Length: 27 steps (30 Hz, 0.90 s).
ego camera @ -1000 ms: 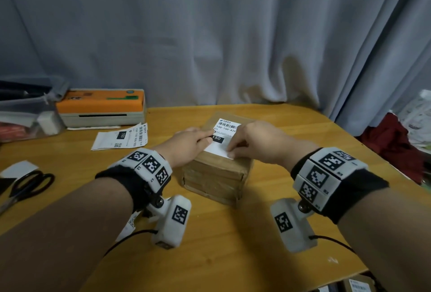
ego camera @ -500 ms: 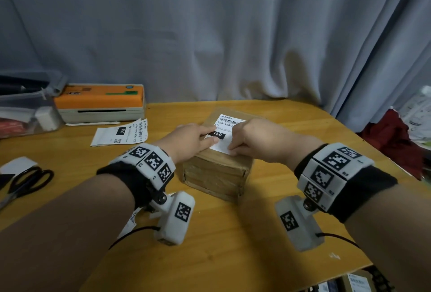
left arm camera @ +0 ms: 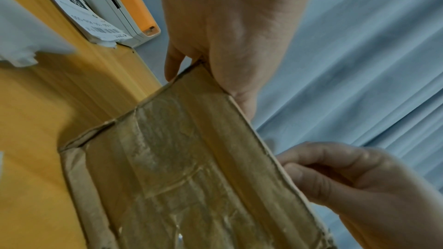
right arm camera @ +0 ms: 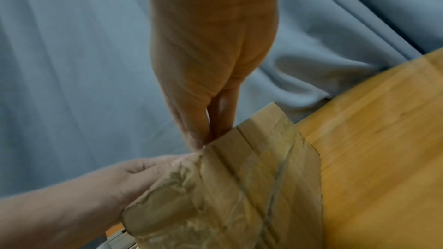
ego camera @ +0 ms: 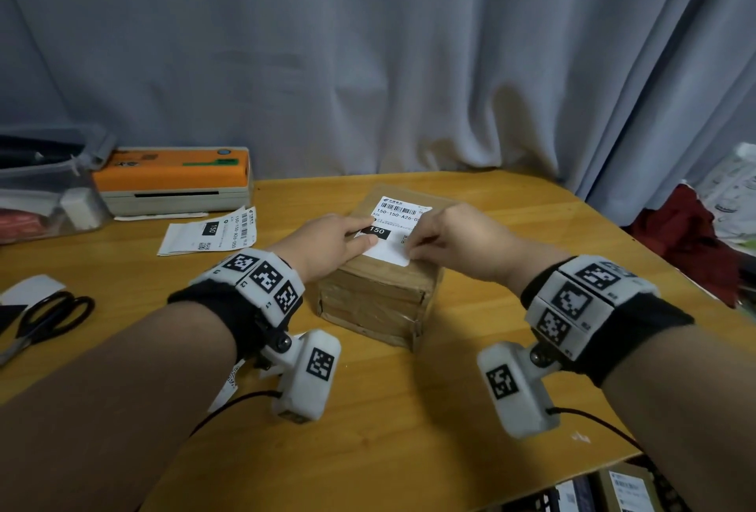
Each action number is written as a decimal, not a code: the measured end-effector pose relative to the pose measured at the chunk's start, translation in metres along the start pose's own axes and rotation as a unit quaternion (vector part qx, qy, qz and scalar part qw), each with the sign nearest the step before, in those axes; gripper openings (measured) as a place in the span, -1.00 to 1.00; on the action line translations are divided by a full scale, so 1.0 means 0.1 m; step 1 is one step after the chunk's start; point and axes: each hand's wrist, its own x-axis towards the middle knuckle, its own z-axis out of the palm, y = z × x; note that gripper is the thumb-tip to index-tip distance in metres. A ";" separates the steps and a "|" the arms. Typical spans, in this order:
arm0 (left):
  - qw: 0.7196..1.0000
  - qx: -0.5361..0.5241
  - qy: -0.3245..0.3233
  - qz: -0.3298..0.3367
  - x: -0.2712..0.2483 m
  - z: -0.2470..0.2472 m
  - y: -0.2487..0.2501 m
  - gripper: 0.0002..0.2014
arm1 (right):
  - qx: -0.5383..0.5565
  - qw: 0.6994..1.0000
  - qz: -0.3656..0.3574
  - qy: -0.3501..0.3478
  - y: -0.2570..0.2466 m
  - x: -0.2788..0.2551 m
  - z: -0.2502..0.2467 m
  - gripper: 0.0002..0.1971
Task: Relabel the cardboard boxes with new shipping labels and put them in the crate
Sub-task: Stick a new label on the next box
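A taped brown cardboard box (ego camera: 376,298) stands mid-table on the wooden table (ego camera: 409,409). A white shipping label (ego camera: 403,213) with a barcode lies on its top. My left hand (ego camera: 347,239) rests on the label's left part and presses it down with straight fingers. My right hand (ego camera: 433,241) is at the label's near right corner, its curled fingertips pinching that edge. The left wrist view shows the box's taped side (left arm camera: 191,177) with the left palm (left arm camera: 227,35) over its top edge. In the right wrist view, thumb and finger (right arm camera: 196,135) meet at the box's top edge (right arm camera: 239,177).
An orange-topped label printer (ego camera: 172,180) sits at the back left with loose printed labels (ego camera: 208,231) in front of it. Black scissors (ego camera: 45,319) lie at the left edge beside a clear pouch (ego camera: 41,204). Labelled boxes (ego camera: 622,491) show below the table's right corner. Red cloth (ego camera: 687,241) lies to the right.
Both hands have stayed on the label with only slight shifts of the fingers. The box has not moved on the table; the head view has tilted a little.
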 end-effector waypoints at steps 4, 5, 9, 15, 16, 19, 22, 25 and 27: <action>1.000 -0.001 -0.001 0.003 0.00 -0.01 0.01 -0.49 | 0.001 0.999 -0.018 -0.028 0.00 -0.05 -0.03 -0.85; 1.000 -0.005 0.000 0.005 0.00 -0.01 0.02 -0.48 | -0.011 0.999 -0.026 -0.033 -0.01 -0.04 -0.02 -0.85; 1.000 -0.009 0.002 0.005 -0.01 -0.01 0.02 -0.48 | -0.084 0.994 -0.037 -0.056 -0.08 0.00 -0.02 -0.86; 1.000 -0.003 0.002 0.003 -0.02 -0.02 0.07 -0.50 | -0.202 0.974 -0.049 -0.095 -0.20 0.04 -0.04 -0.75; 1.000 -0.005 0.003 0.003 -0.02 -0.02 0.08 -0.50 | -0.221 0.969 -0.052 -0.098 -0.21 0.04 -0.04 -0.75; 1.000 -0.010 0.007 0.006 -0.03 -0.03 0.10 -0.50 | -0.271 0.955 -0.069 -0.098 -0.24 0.00 0.01 -0.75; 1.000 -0.011 0.007 0.006 -0.04 -0.03 0.09 -0.51 | -0.284 0.951 -0.083 -0.094 -0.26 -0.01 0.02 -0.73; 1.000 -0.011 0.007 0.003 -0.04 -0.02 0.09 -0.50 | -0.275 0.950 -0.099 -0.113 -0.23 0.01 -0.03 -0.73; 1.000 -0.009 0.007 0.002 -0.03 -0.01 0.08 -0.50 | -0.273 0.947 -0.108 -0.129 -0.22 0.02 -0.06 -0.73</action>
